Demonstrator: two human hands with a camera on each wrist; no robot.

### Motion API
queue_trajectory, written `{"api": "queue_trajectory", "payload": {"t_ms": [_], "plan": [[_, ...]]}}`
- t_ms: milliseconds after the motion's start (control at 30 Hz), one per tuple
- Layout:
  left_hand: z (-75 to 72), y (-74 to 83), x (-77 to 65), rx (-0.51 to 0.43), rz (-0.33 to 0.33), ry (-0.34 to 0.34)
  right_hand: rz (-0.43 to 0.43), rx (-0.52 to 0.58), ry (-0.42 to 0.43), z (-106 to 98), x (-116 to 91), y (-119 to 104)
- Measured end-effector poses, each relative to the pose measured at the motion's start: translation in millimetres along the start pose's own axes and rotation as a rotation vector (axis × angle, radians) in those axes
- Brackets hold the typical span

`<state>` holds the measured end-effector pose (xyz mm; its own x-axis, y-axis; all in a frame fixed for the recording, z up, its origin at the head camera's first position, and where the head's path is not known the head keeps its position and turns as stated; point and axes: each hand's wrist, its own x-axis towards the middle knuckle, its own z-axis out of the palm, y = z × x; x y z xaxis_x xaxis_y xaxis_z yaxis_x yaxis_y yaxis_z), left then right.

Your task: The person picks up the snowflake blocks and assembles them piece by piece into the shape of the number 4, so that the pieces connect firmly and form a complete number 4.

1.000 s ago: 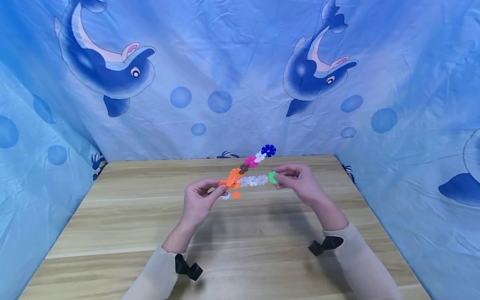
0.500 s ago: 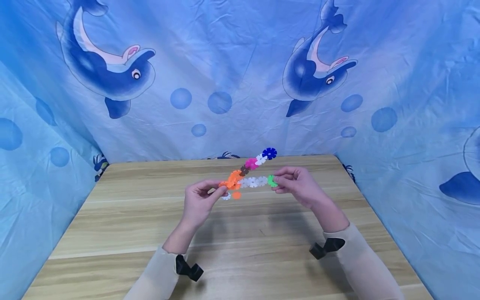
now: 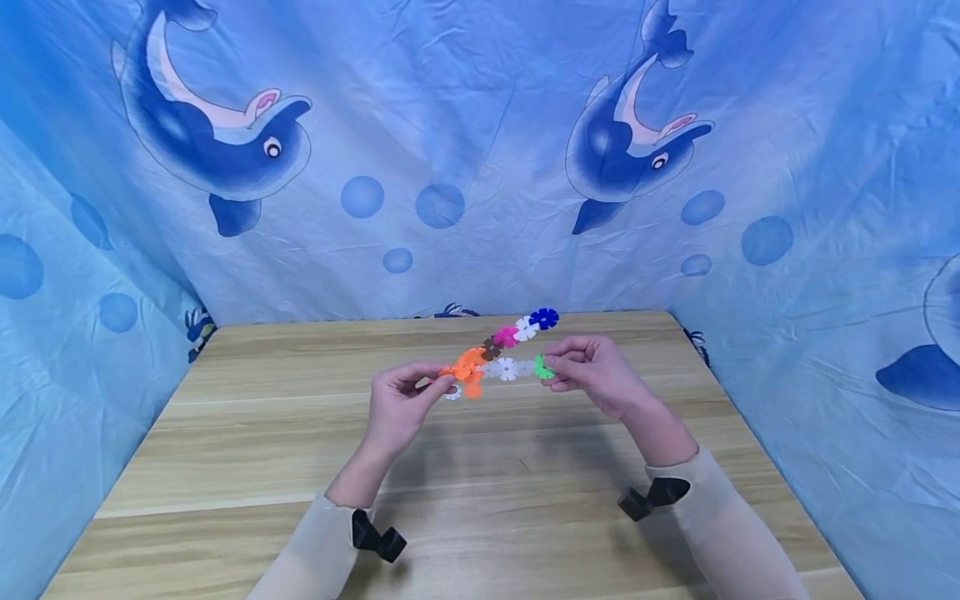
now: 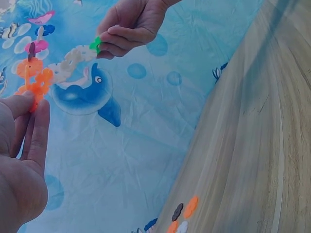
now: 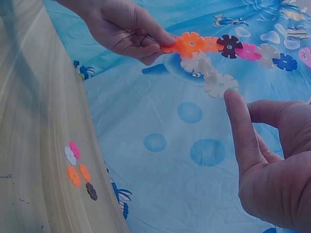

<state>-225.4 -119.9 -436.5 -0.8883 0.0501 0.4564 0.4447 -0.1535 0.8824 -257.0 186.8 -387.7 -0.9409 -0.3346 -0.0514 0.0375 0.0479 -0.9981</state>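
Observation:
My left hand (image 3: pixel 397 404) pinches the orange snowflake discs (image 3: pixel 471 365) at the joint of a linked chain held above the table. From this joint one branch runs up and right through a brown disc (image 3: pixel 492 347), a pink disc (image 3: pixel 506 336) and a white one to a dark blue disc (image 3: pixel 544 318). The other branch, of white discs (image 3: pixel 507 369), reaches toward my right hand (image 3: pixel 596 375). Thumb and fingers there pinch a green disc (image 3: pixel 543 367) at its end. In the right wrist view my fingers hide most of the green disc.
Loose discs lie on the wooden table (image 3: pixel 480 517) beneath the chain: in the right wrist view, a pink disc (image 5: pixel 74 149), a white disc (image 5: pixel 70 155), orange ones (image 5: pixel 73 175) and a dark brown disc (image 5: pixel 92 191). A blue dolphin-print cloth (image 3: pixel 480 250) hangs around the table.
The branch ending in dark blue has tipped lower and slightly right. My right hand has sunk a little with the green disc; the left hand has barely moved.

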Motion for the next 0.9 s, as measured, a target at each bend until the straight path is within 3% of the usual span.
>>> {"api": "queue_trajectory", "payload": {"t_ms": [367,900], "plan": [[-4.4,-1.8,-0.9,0.089,-0.040,0.008,-0.012,0.005,0.005,2.8,0.8,1.1],[-1.0,-0.3,0.4,0.122,-0.107,0.004,0.019,-0.003,0.036,1.7,0.0,2.7]]}}
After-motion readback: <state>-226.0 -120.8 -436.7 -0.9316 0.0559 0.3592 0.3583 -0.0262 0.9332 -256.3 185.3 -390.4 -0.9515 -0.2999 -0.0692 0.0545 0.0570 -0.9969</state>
